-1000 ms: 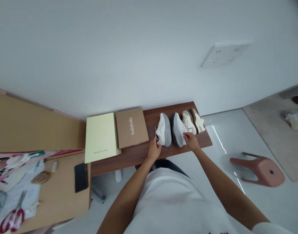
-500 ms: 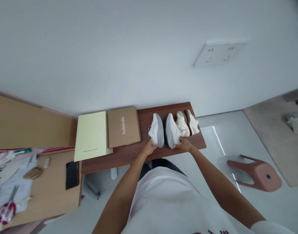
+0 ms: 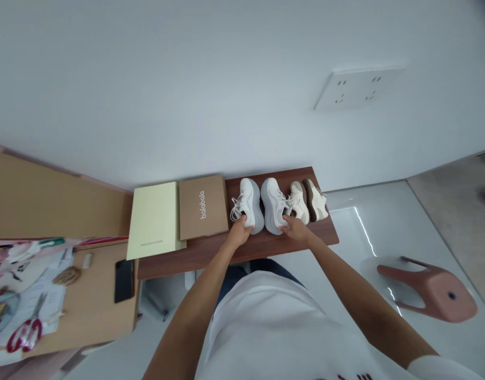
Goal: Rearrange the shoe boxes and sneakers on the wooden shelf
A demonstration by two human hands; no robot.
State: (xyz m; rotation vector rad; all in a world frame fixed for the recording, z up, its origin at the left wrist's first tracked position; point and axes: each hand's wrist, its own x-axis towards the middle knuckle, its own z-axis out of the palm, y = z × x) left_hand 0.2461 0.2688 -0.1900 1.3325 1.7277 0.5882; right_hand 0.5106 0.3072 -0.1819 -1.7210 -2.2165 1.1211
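Observation:
Two white sneakers with pale grey soles stand over the brown wooden bench [image 3: 211, 252], toes toward the wall. My left hand [image 3: 240, 233] grips the heel of the left white sneaker [image 3: 250, 203]. The heel of the right white sneaker [image 3: 272, 203] is pinched in my right hand [image 3: 295, 230]. Both are tipped so that their soles face each other, with a narrow gap between. Just to the right lie a cream sneaker [image 3: 299, 203] and a second cream sneaker [image 3: 317, 200] with a brown sole, on its side. Whether the white pair touches the bench is hard to tell.
Left of the shoes are a brown shoebox [image 3: 203, 208] and a pale yellow box [image 3: 155, 219]. A cardboard-topped table at the left holds a black phone [image 3: 124, 281] and red-handled scissors [image 3: 26, 332]. A pink stool [image 3: 436, 293] stands on the floor at right. Behind is the wall.
Both white sneakers have tilted outward, so their tops and laces show more, and have moved slightly away from me. Both hands keep their hold. The camera view has shifted a little.

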